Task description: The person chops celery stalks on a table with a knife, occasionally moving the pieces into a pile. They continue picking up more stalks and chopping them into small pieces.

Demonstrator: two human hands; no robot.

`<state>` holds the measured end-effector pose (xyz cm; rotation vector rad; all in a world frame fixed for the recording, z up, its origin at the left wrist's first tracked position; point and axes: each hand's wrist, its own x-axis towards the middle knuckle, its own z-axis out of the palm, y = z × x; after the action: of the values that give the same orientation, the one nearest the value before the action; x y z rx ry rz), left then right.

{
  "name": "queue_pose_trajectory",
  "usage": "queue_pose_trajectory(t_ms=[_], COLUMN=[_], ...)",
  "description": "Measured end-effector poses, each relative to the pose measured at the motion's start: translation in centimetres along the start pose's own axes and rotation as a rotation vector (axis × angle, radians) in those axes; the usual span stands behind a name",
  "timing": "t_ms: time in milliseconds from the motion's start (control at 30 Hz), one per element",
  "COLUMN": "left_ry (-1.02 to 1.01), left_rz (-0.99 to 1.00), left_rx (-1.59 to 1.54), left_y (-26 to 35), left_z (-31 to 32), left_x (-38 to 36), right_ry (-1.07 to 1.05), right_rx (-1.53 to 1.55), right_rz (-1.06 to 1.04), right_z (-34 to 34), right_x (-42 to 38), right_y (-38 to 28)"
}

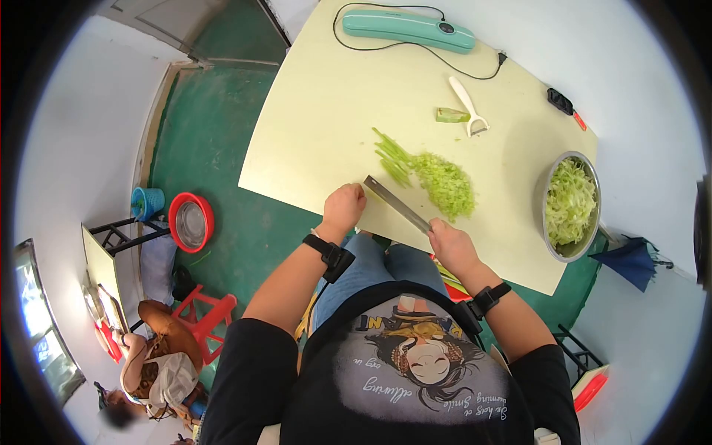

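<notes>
My right hand point(452, 245) grips the handle of a kitchen knife point(400, 205), whose broad blade slants up and left across the table's near edge. Close to the blade's far end is my left hand point(344, 205), its fingers curled closed; whatever may be in them is hidden. Beyond the blade lies a heap of chopped light-green vegetable point(446, 183), with several longer green strips point(391, 155) joined to its left side. A white peeler point(466, 102) rests farther back, touching or nearly touching a short green stalk piece point(451, 116).
A metal bowl point(549, 215) full of shredded green vegetable stands at the table's right. A teal appliance point(408, 30) with a black cord lies at the back, and a black-and-red object point(567, 107) near the wall. Another person point(159, 363) sits at lower left by a red stool point(204, 320).
</notes>
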<state>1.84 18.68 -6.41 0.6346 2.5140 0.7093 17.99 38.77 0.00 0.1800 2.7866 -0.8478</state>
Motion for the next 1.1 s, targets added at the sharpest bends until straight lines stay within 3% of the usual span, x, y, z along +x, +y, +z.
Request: queue_pose_trajectory(t_ms=[500, 900, 1100], left_ry=[0.056, 0.058, 0.003], left_rz=[0.105, 0.142, 0.131], left_rx=[-0.005, -0.051, 0.136], left_y=[0.4, -0.4, 0.9], left_z=[0.6, 0.4, -2.1], left_x=[0.4, 0.1, -1.0], right_ry=[-0.072, -0.050, -0.015], right_rx=[-0.003, -0.041, -0.020], right_rz=[0.106, 0.053, 0.066], right_z=[1.0, 1.6, 1.0], right_x=[1.2, 0.6, 1.3], right_y=[-0.3, -0.9, -0.9])
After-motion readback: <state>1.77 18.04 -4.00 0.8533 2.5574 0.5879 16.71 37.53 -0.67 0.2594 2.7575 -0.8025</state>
